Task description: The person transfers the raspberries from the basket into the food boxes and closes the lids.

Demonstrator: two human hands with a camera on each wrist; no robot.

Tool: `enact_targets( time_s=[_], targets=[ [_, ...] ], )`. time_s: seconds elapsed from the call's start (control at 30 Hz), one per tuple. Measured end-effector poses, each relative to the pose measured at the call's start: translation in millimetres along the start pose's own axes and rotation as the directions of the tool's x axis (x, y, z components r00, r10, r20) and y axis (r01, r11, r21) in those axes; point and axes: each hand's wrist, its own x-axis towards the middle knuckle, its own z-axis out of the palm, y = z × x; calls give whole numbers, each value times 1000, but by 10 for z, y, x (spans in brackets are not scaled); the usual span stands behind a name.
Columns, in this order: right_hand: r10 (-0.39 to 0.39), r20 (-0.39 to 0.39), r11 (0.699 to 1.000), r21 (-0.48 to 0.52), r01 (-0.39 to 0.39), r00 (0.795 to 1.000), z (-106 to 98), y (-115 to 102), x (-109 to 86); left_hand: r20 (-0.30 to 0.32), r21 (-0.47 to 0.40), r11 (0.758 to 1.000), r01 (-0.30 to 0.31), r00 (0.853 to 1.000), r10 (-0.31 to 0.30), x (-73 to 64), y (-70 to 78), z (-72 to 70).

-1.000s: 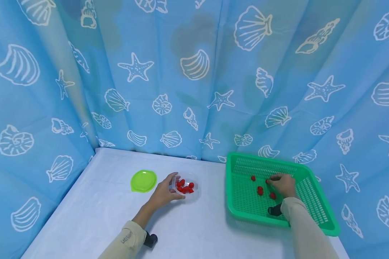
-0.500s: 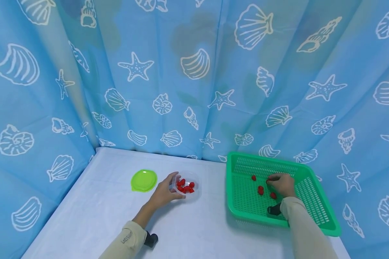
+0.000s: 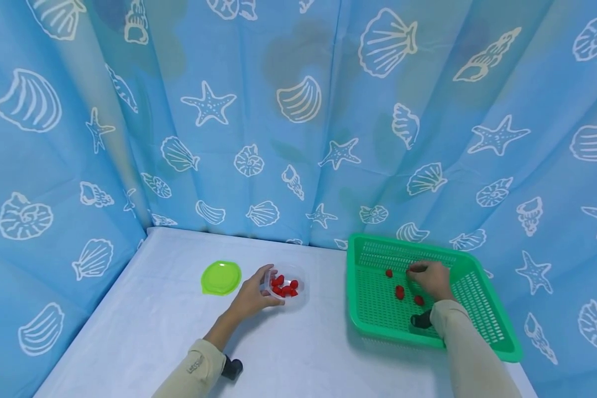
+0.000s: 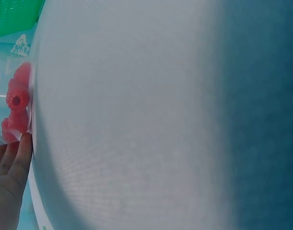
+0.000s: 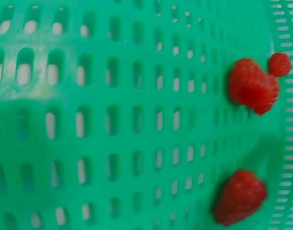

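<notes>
My left hand (image 3: 251,296) holds a small clear plastic container (image 3: 302,298) on the white table, thumb and fingers spread around its left side. Several red raspberries (image 3: 286,291) lie in the container; the left wrist view shows these raspberries (image 4: 17,99) through its wall, beside the fingers (image 4: 21,155). Inside the green basket (image 3: 354,315), my right hand (image 3: 431,279) pinches a raspberry (image 3: 408,271), mostly hidden by the fingertips. Loose raspberries (image 3: 399,292) sit on the basket floor near that hand. In the right wrist view, one raspberry (image 5: 240,197) lies apart from a touching group (image 5: 251,86).
A lime green lid (image 3: 221,278) lies flat on the white table (image 3: 144,309), left of the container. The basket's raised, slotted walls surround the right hand. Behind the table hangs a blue curtain (image 3: 258,182) with white shell prints.
My right hand has shifted slightly up and left within the basket, with the pinched raspberry at its fingertips. The left hand and the container have stayed in place.
</notes>
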Motion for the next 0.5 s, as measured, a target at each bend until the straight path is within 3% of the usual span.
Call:
enact_targets(
  time_s=[0.27,0.5],
  targets=[
    [-132,-101,991,11,133,986,-78,-253,110,-2,-4,1000,-17,1000,17,9,-16,-3],
    [-242,-194,965,51,256,951,-188,-694,130,-2,0,1000,-16,1000,16,8,-21,9]
  ],
)
